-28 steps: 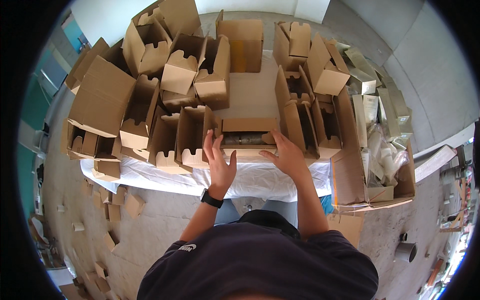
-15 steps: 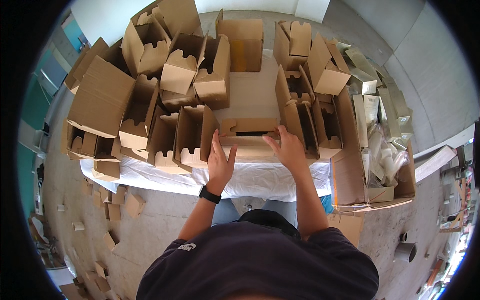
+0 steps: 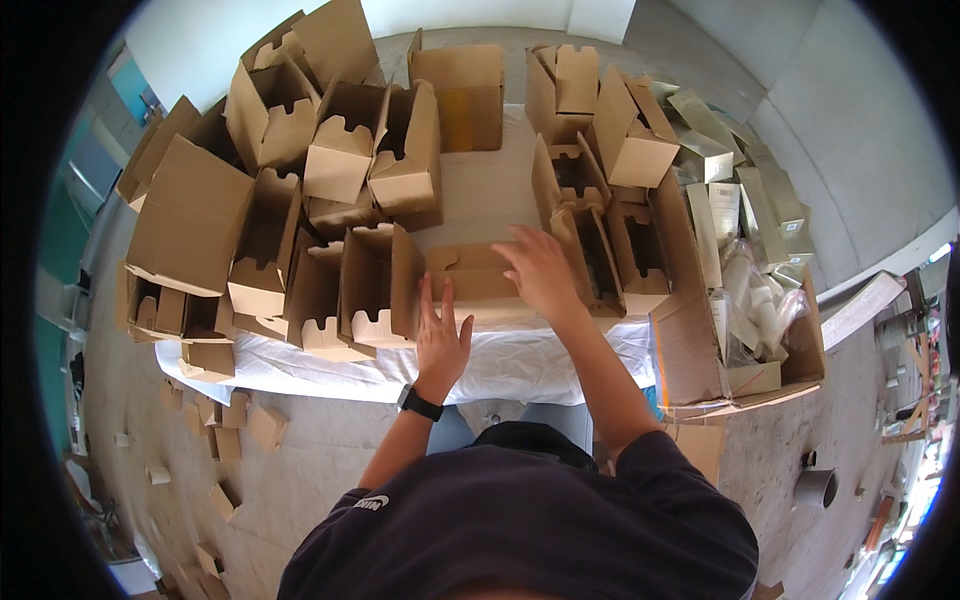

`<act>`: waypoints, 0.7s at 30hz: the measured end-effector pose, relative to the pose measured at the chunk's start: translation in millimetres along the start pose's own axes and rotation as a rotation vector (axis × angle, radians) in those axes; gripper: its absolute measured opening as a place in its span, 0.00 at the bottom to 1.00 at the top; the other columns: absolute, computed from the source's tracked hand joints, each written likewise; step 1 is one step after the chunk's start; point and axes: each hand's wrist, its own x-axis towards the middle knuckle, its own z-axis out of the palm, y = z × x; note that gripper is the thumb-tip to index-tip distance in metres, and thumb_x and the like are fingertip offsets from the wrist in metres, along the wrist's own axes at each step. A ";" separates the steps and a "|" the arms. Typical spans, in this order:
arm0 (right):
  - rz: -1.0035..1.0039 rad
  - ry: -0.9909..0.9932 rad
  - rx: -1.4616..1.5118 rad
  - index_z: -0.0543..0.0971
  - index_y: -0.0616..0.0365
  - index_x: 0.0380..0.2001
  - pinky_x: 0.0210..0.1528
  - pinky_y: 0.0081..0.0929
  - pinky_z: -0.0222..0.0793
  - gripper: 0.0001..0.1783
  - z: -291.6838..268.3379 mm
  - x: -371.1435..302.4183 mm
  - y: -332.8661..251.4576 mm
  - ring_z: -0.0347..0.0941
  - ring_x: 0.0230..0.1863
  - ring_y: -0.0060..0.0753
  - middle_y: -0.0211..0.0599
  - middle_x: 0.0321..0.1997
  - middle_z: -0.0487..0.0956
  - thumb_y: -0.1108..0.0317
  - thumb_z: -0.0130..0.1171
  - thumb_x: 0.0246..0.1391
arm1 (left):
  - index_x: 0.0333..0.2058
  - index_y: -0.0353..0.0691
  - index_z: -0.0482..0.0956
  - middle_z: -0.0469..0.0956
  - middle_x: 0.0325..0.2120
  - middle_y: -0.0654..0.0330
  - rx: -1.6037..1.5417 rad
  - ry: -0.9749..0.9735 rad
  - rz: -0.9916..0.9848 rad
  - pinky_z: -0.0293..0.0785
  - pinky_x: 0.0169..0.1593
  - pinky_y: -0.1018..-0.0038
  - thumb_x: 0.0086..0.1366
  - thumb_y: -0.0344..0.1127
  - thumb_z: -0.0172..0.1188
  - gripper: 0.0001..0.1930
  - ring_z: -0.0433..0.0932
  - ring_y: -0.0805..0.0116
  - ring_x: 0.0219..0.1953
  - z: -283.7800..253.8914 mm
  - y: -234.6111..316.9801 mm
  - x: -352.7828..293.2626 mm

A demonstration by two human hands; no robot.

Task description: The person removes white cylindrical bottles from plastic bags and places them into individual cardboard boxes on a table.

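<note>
A brown cardboard box (image 3: 480, 297) lies on its side on the white-covered table in front of me, its long face toward me. My left hand (image 3: 442, 338) rests on the near left part of this box, fingers stretched upward and thumb apart. Over the box's right part hovers my right hand (image 3: 543, 272), fingers spread and extended to the left; whether its fingertips touch the cardboard I cannot tell. Close to my left hand stands an open-topped box (image 3: 385, 290) with notched flaps. Right of my right hand is another open box (image 3: 592, 262).
Open cardboard boxes (image 3: 190, 215) crowd the table's left and back. A large carton (image 3: 690, 330) at the right holds pale slim boxes (image 3: 764, 215) and clear plastic bags (image 3: 755, 295). White cloth (image 3: 300, 362) hangs over the near edge. Small boxes (image 3: 268, 428) litter the floor.
My right hand has moved up and left over the box, and its fingers have spread. The slot along the box's top no longer shows. My left hand stays at the left end.
</note>
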 end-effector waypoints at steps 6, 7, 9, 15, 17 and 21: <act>-0.185 -0.202 0.038 0.70 0.44 0.60 0.68 0.52 0.48 0.28 21.7 -7.7 11.5 0.52 0.71 0.50 0.47 0.69 0.59 0.69 0.57 0.53 | 0.66 0.42 0.53 0.46 0.66 0.42 0.014 0.023 0.001 0.62 0.62 0.54 0.62 0.34 0.58 0.35 0.54 0.38 0.66 2.3 0.3 -4.5; -0.183 -0.207 0.088 0.70 0.44 0.60 0.68 0.52 0.47 0.29 20.1 -8.7 13.3 0.51 0.71 0.51 0.48 0.70 0.57 0.67 0.58 0.53 | 0.66 0.42 0.53 0.47 0.66 0.42 -0.020 0.036 0.008 0.62 0.62 0.54 0.62 0.33 0.58 0.35 0.54 0.38 0.65 1.7 0.2 -7.8; -0.187 -0.302 0.124 0.67 0.44 0.62 0.69 0.52 0.45 0.36 8.7 -4.9 13.2 0.49 0.72 0.52 0.51 0.70 0.56 0.63 0.63 0.47 | 0.66 0.40 0.53 0.49 0.65 0.41 -0.088 0.060 0.018 0.63 0.61 0.54 0.62 0.31 0.58 0.34 0.56 0.37 0.65 0.1 -0.7 -18.6; -0.159 -0.510 0.092 0.55 0.45 0.68 0.70 0.52 0.43 0.56 -11.3 15.2 11.3 0.45 0.73 0.54 0.56 0.71 0.52 0.57 0.71 0.33 | 0.63 0.33 0.56 0.58 0.62 0.42 -0.056 0.061 0.034 0.65 0.59 0.59 0.63 0.30 0.57 0.31 0.63 0.42 0.60 14.1 -26.2 -53.7; -0.138 -0.494 0.014 0.53 0.45 0.69 0.70 0.53 0.42 0.59 -6.5 16.6 9.8 0.45 0.73 0.55 0.55 0.72 0.51 0.57 0.72 0.31 | 0.62 0.33 0.57 0.60 0.61 0.44 -0.025 -0.026 0.063 0.66 0.59 0.60 0.63 0.31 0.56 0.30 0.64 0.44 0.60 20.0 -40.4 -55.5; -0.105 -0.446 -0.111 0.49 0.46 0.70 0.69 0.57 0.42 0.62 7.8 13.8 8.9 0.44 0.73 0.56 0.54 0.72 0.50 0.55 0.72 0.31 | 0.60 0.33 0.60 0.62 0.59 0.47 0.046 -0.159 0.110 0.64 0.61 0.61 0.63 0.33 0.55 0.28 0.64 0.48 0.60 29.3 -56.8 -54.3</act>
